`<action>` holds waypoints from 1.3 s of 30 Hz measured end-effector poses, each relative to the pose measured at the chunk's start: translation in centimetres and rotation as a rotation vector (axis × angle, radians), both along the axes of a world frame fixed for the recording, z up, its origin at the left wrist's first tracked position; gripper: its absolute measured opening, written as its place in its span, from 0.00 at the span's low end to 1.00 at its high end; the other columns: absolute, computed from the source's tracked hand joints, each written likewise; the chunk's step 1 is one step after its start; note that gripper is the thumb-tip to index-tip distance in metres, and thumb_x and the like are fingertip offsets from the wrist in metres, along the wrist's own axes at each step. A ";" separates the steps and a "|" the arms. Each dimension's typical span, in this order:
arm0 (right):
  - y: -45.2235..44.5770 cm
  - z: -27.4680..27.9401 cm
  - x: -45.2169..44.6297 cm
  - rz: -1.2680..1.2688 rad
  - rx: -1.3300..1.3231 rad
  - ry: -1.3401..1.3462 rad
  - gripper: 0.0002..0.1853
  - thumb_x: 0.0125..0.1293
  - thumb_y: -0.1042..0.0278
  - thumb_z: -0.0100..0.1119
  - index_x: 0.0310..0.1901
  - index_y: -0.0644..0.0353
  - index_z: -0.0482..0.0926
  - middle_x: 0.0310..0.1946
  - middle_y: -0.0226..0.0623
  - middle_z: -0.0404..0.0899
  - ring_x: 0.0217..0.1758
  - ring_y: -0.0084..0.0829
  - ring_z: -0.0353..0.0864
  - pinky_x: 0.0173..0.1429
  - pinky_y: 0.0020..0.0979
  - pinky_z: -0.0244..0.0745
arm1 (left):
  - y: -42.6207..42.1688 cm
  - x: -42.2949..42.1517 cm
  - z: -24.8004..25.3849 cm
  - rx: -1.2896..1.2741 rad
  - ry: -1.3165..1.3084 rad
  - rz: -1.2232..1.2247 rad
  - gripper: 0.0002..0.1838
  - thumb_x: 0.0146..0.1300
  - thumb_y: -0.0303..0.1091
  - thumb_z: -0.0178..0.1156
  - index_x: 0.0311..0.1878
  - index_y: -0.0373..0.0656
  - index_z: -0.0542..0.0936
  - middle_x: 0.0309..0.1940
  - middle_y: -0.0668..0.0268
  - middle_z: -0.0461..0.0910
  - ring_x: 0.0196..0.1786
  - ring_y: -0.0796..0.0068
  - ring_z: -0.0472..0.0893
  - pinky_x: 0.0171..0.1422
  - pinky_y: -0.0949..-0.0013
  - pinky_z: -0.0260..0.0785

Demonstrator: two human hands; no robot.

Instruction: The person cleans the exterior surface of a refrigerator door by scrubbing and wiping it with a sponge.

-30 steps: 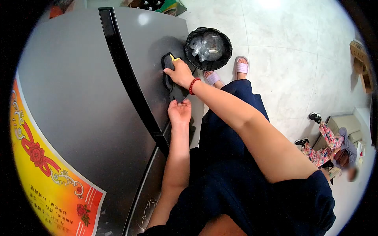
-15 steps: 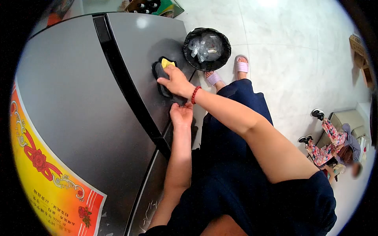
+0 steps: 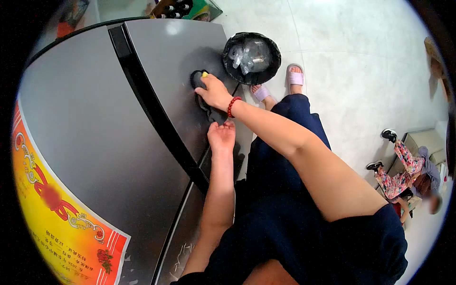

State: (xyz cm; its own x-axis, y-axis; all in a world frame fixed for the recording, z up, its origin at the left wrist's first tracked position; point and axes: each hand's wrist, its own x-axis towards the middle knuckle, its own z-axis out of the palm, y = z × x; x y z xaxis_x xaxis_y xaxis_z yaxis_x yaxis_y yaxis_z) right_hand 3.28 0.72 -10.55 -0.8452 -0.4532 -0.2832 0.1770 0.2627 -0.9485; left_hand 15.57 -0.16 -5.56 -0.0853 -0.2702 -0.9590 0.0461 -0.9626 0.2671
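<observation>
My right hand (image 3: 216, 92), with a red bead bracelet at the wrist, grips a dark grey cloth (image 3: 201, 81) against the grey refrigerator door (image 3: 175, 57). A bit of yellow material (image 3: 204, 74) shows at the top of the cloth, beside my fingers. Just below, my left hand (image 3: 222, 136) is palm up, its curled fingertips at the cloth's lower end and partly hidden by it. A long black handle strip (image 3: 152, 102) runs down the door to the left of both hands.
A black-lined bin (image 3: 275, 59) with clear plastic bags stands beside the door, near my feet in pink sandals (image 3: 295, 78). A red and yellow poster (image 3: 76, 232) is on the door at lower left. Another person (image 3: 411, 166) sits at the right. Bottles stand in a box (image 3: 204, 10) above.
The cloth and my right hand first moved left across the door, then slightly back right. Less of the yellow material shows now. My left hand has stayed at the cloth's lower end.
</observation>
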 end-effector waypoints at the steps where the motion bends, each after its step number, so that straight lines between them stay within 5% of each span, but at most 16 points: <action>1: 0.1 0.7 0.4 -0.002 -0.023 0.067 0.16 0.55 0.60 0.62 0.37 0.66 0.75 0.40 0.52 0.75 0.45 0.52 0.75 0.51 0.42 0.70 | 0.0 0.4 -0.3 0.004 0.034 -0.020 0.15 0.67 0.33 0.39 0.47 0.32 0.69 0.46 0.56 0.73 0.38 0.68 0.70 0.42 0.67 0.67; 3: 0.6 3.5 0.3 0.040 -0.090 0.050 0.16 0.55 0.61 0.63 0.38 0.66 0.75 0.40 0.52 0.75 0.46 0.52 0.75 0.51 0.43 0.70 | 1.2 -1.6 1.4 -0.043 0.000 -0.041 0.15 0.68 0.33 0.38 0.47 0.32 0.69 0.46 0.54 0.72 0.36 0.68 0.69 0.41 0.68 0.67; 8: 0.2 -0.6 -0.6 0.061 0.060 0.031 0.13 0.54 0.66 0.63 0.35 0.67 0.76 0.40 0.51 0.75 0.46 0.52 0.75 0.51 0.44 0.71 | 0.2 0.1 -0.5 0.033 0.001 0.012 0.16 0.68 0.34 0.38 0.49 0.32 0.68 0.47 0.55 0.72 0.37 0.69 0.69 0.42 0.66 0.67; 12: 2.1 5.2 -0.1 0.191 -0.074 0.203 0.10 0.53 0.69 0.62 0.33 0.65 0.75 0.38 0.48 0.75 0.46 0.50 0.75 0.51 0.45 0.71 | 2.2 -2.1 1.6 -0.096 0.032 -0.180 0.13 0.68 0.36 0.41 0.45 0.37 0.71 0.47 0.58 0.73 0.42 0.68 0.72 0.46 0.64 0.68; 19: 0.5 0.3 -1.7 0.164 0.136 0.153 0.08 0.53 0.69 0.59 0.34 0.63 0.78 0.36 0.46 0.76 0.43 0.50 0.78 0.46 0.44 0.76 | -0.1 0.0 -0.2 0.034 0.067 -0.015 0.11 0.66 0.31 0.41 0.38 0.31 0.68 0.34 0.56 0.70 0.36 0.67 0.69 0.41 0.65 0.66; 21: 1.4 3.9 -1.1 0.188 0.052 0.124 0.08 0.53 0.70 0.58 0.33 0.63 0.78 0.38 0.46 0.76 0.43 0.49 0.78 0.46 0.44 0.76 | 0.4 -0.9 0.3 -0.048 0.060 -0.083 0.15 0.67 0.33 0.42 0.47 0.30 0.70 0.44 0.53 0.73 0.45 0.62 0.73 0.54 0.58 0.69; 23: 1.4 4.7 -0.1 0.180 -0.013 0.199 0.08 0.52 0.69 0.59 0.31 0.64 0.76 0.40 0.46 0.75 0.44 0.48 0.77 0.46 0.45 0.74 | 0.9 -0.9 -0.3 0.000 0.168 -0.135 0.21 0.67 0.34 0.41 0.58 0.33 0.69 0.58 0.50 0.70 0.61 0.57 0.70 0.67 0.51 0.61; 27: 1.0 2.2 -1.0 0.043 0.007 0.056 0.10 0.54 0.67 0.60 0.34 0.65 0.75 0.38 0.49 0.76 0.45 0.50 0.76 0.50 0.45 0.72 | 1.4 -1.1 -0.2 0.021 0.228 -0.268 0.21 0.65 0.32 0.41 0.55 0.29 0.69 0.54 0.50 0.73 0.58 0.57 0.73 0.63 0.53 0.65; 29: 1.0 2.3 -1.1 0.066 0.052 -0.022 0.10 0.54 0.69 0.57 0.36 0.66 0.75 0.37 0.52 0.76 0.46 0.51 0.76 0.49 0.46 0.73 | -2.0 2.7 -3.4 0.210 0.461 -0.214 0.21 0.63 0.32 0.42 0.55 0.28 0.70 0.53 0.49 0.74 0.57 0.56 0.74 0.63 0.53 0.66; 37: 1.4 8.3 0.8 0.158 0.034 -0.096 0.16 0.56 0.63 0.49 0.33 0.71 0.77 0.39 0.58 0.77 0.43 0.54 0.78 0.51 0.46 0.73 | -0.7 -1.2 -1.2 0.123 0.037 -0.145 0.22 0.69 0.42 0.38 0.58 0.39 0.70 0.58 0.56 0.71 0.62 0.60 0.69 0.67 0.54 0.59; 39: 1.1 8.3 1.7 0.178 0.035 -0.018 0.16 0.58 0.64 0.47 0.39 0.70 0.76 0.43 0.57 0.74 0.48 0.54 0.75 0.54 0.45 0.70 | -0.8 -1.4 -1.4 0.140 0.027 -0.135 0.23 0.69 0.42 0.37 0.59 0.39 0.70 0.59 0.57 0.71 0.62 0.59 0.69 0.68 0.53 0.58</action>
